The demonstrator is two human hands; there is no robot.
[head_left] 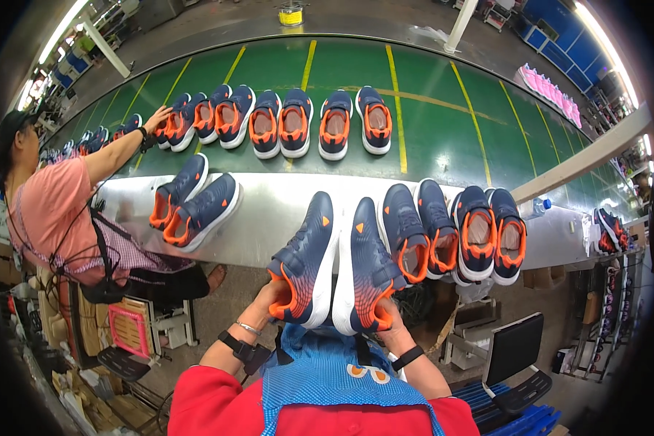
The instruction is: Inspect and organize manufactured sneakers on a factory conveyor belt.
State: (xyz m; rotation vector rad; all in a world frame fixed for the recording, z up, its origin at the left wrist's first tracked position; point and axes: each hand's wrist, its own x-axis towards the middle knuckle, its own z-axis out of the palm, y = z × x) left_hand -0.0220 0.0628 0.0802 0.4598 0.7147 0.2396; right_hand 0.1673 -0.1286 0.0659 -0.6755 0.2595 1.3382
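My left hand (268, 296) is closed round the heel of a navy sneaker (302, 256) with orange lining and a white sole. Its match, another navy sneaker (367, 267), is gripped at the heel by my right hand (390, 317). Both shoes are held up side by side in front of me, toes pointing away and soles turned toward each other. Just right of them, two pairs of like sneakers (434, 225) stand on the metal ledge (283, 190). Most of my fingers are hidden inside or behind the heels.
Beyond the ledge runs a green conveyor belt (443, 138) with yellow lines and a row of sneakers (295, 122). At left a co-worker (62, 200) reaches to the row; a sneaker pair (200, 211) lies nearby. A pale post (581, 156) slants at right, above a black chair (514, 349).
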